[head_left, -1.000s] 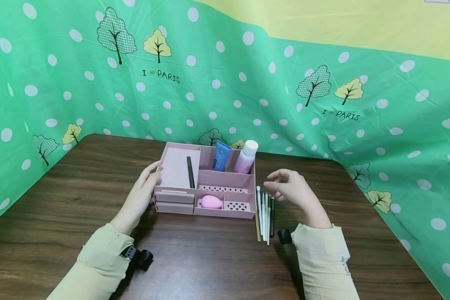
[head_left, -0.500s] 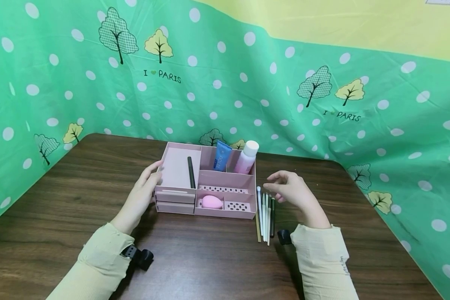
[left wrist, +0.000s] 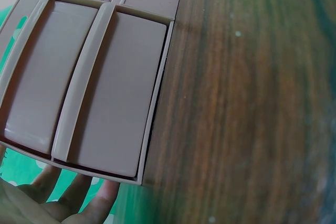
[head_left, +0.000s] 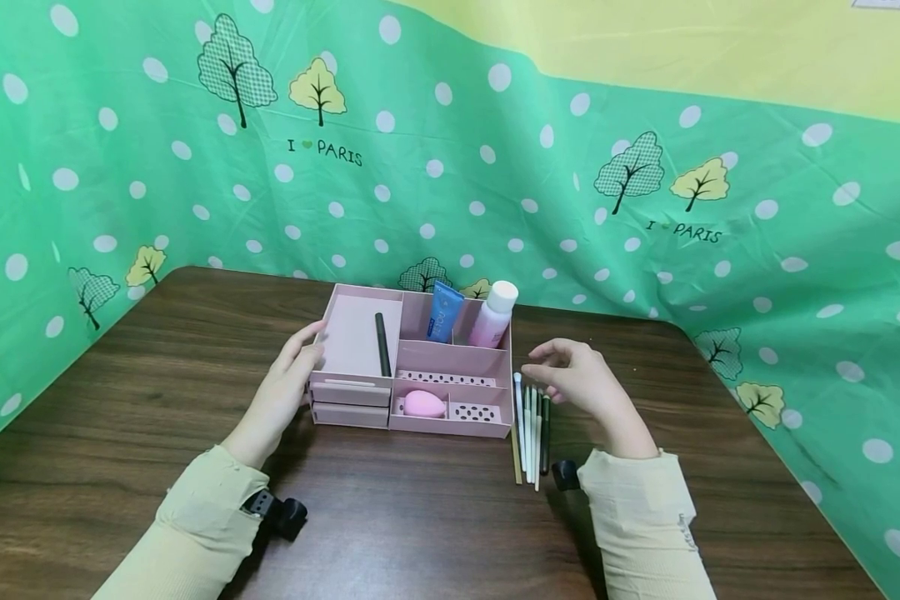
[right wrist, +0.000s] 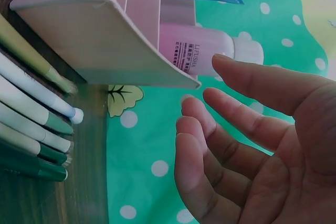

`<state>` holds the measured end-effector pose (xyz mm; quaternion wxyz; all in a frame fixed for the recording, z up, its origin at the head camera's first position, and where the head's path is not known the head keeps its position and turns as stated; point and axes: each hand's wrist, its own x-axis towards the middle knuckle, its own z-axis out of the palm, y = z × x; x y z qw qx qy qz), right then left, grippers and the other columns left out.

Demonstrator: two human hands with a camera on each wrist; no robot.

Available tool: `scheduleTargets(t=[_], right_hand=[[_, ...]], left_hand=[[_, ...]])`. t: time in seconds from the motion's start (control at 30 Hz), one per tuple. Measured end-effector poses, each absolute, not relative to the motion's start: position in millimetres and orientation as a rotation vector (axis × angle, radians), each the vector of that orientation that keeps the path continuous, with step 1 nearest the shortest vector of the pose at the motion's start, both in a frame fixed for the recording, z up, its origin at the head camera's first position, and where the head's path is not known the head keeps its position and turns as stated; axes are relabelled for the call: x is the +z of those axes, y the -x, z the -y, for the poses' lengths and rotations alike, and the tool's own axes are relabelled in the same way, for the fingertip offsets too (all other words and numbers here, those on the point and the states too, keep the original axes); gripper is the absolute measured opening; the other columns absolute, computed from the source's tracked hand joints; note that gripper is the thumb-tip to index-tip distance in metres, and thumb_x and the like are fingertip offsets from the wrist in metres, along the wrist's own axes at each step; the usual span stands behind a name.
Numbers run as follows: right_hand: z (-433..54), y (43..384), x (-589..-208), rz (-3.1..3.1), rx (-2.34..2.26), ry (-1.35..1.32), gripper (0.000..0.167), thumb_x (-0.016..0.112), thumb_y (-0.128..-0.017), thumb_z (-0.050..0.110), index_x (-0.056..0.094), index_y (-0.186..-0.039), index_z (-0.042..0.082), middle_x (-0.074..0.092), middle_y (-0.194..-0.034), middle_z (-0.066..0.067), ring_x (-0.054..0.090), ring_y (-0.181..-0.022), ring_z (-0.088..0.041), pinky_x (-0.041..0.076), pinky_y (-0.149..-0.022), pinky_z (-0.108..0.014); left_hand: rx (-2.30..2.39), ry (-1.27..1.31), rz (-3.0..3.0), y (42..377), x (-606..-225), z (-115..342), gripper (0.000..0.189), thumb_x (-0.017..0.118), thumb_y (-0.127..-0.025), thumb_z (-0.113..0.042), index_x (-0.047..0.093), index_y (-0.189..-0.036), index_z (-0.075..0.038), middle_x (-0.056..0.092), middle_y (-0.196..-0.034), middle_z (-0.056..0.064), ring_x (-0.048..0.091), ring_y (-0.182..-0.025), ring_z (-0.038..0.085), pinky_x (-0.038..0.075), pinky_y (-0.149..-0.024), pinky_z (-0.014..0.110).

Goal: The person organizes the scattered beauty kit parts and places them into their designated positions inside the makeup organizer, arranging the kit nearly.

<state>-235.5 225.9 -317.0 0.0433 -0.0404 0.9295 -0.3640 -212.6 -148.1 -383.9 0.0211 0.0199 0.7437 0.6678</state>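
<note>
A pink desktop organizer (head_left: 450, 425) stands on the table, with two drawers (left wrist: 107, 93) at its left front. Along its left wall rests my left hand (head_left: 281, 387), fingers extended against the side. In its compartments are a blue tube (head_left: 443, 312), a pink bottle with a white cap (head_left: 491, 317) and a pink makeup sponge (head_left: 423, 404). A black pen-like stick (head_left: 382, 343) lies on the top left tray. My right hand (head_left: 581, 375) hovers right of the organizer, fingers loosely bent and holding nothing. Several makeup brushes (right wrist: 31, 100) lie below it, beside the organizer's right wall.
The dark wood table (head_left: 390, 533) ends at a green dotted curtain (head_left: 450, 200) behind the organizer and along both sides. A dark camera (head_left: 288, 518) sits on the left wrist, another camera (head_left: 566, 475) on the right.
My right hand has shifted very slightly left towards the organizer. The left hand, the organizer and the brushes have stayed in place.
</note>
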Motion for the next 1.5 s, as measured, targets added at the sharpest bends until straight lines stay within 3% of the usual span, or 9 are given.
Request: scheduleTargets(t=[0.67, 1.5], right_hand=[[-208, 235, -322, -2.855, -1.061, 0.193, 0.035, 0.069, -0.092, 0.024, 0.064, -0.118, 0.002, 0.066, -0.092, -0.016, 0.061, -0.067, -0.021, 0.054, -0.063, -0.031], [-197, 233, -332, -2.827, -1.05, 0.252, 0.031, 0.07, -0.091, 0.022, 0.065, -0.114, 0.002, 0.066, -0.088, -0.014, 0.055, -0.064, -0.02, 0.05, -0.06, -0.03]], left_hand=[[2.061, -0.051, -2.329, 212, -382, 148, 0.054, 0.033, -0.105, -0.042, 0.024, -0.157, -0.031, 0.024, -0.159, 0.013, 0.045, -0.124, 0.03, 0.046, -0.086, 0.03], [2.061, -0.033, -2.313, 213, -383, 147, 0.054, 0.034, -0.105, -0.042, 0.024, -0.157, -0.031, 0.02, -0.162, 0.011, 0.043, -0.128, 0.029, 0.044, -0.089, 0.03]])
